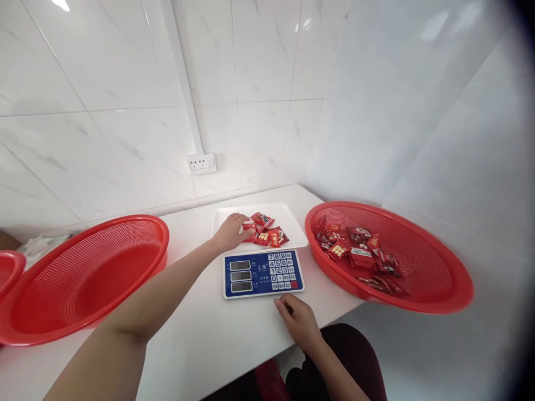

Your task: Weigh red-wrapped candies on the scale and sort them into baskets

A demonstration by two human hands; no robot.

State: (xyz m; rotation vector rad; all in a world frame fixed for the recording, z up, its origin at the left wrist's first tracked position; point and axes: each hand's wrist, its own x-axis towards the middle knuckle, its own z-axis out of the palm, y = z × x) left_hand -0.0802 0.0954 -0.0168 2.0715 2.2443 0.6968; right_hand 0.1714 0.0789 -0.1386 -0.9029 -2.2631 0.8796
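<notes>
My left hand reaches over the white tray of an electronic scale, its fingers closed on a small red snack packet. More red packets with yellow and white print lie on the tray beside it, several in a loose pile. In front of the tray is the scale's blue keypad panel with three displays. My right hand rests curled at the table's front, just below the panel, with nothing visible in it.
To the right, a red plastic basket holds several red snack packets and overhangs the table edge. A second red basket stands on the left, with part of another red basket beyond it. A wall socket sits behind the table.
</notes>
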